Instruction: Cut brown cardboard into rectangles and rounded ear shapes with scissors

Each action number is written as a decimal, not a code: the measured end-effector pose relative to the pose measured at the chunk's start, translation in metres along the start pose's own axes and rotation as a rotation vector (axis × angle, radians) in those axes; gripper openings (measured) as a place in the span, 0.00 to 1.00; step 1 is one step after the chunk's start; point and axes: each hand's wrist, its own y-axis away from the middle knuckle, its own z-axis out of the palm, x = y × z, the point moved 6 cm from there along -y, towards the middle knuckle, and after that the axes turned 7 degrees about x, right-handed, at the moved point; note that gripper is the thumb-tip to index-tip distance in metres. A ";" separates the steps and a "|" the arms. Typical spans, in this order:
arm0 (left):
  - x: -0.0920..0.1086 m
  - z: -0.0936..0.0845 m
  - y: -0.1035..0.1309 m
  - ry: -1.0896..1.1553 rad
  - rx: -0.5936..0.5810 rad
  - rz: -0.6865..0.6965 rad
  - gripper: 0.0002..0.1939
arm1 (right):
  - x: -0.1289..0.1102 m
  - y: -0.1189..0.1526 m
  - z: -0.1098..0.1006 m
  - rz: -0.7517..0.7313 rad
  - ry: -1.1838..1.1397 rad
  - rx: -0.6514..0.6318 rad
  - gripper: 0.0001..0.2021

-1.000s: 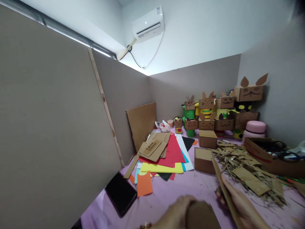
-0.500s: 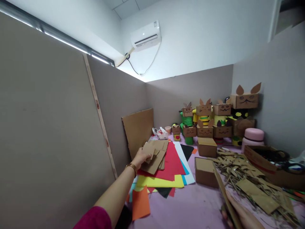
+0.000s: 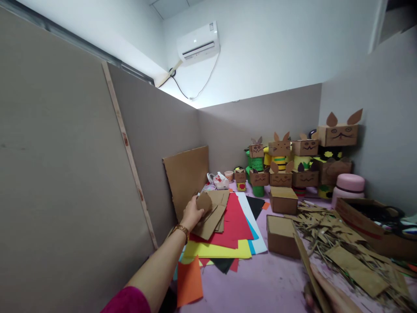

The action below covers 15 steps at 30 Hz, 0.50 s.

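My left hand (image 3: 193, 214) is stretched out to the far left of the table, fingers closed around a small rounded piece of brown cardboard (image 3: 204, 202). The piece stands nearly upright in my grip, its face turned toward me; it is about as wide as it is tall, so I cannot tell a long axis. It is held just above the stack of flat brown cardboard pieces (image 3: 213, 216), which lies on a spread of red, yellow, blue and white paper sheets (image 3: 237, 217).

My right hand (image 3: 329, 292) is low at the bottom edge, its fingers wrapped around a long strip of brown cardboard (image 3: 305, 265) that runs away from me, tilted up on its edge. How tightly I grip it I cannot tell, since most of the hand is cut off.

The lilac tabletop (image 3: 260, 282) is boxed in by grey partition walls. A large cardboard sheet (image 3: 185, 176) leans in the corner. Two plain cardboard boxes (image 3: 282, 199) sit beside a heap of cardboard offcuts (image 3: 339, 241), and cardboard animal figures (image 3: 302, 158) are stacked at the back. A white air conditioner (image 3: 198, 43) hangs on the wall.
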 end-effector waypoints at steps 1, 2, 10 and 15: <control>0.004 -0.003 0.002 -0.017 0.024 0.033 0.18 | 0.000 -0.001 -0.001 -0.005 -0.002 -0.008 0.23; 0.008 -0.004 0.006 -0.032 0.036 0.071 0.18 | 0.001 -0.002 -0.001 -0.010 -0.001 -0.016 0.23; 0.015 0.008 0.042 -0.063 -0.082 0.246 0.23 | 0.003 -0.006 -0.002 -0.005 0.009 -0.042 0.24; 0.010 0.008 0.049 -0.056 -0.164 0.215 0.33 | 0.002 -0.004 0.000 -0.004 -0.014 -0.023 0.23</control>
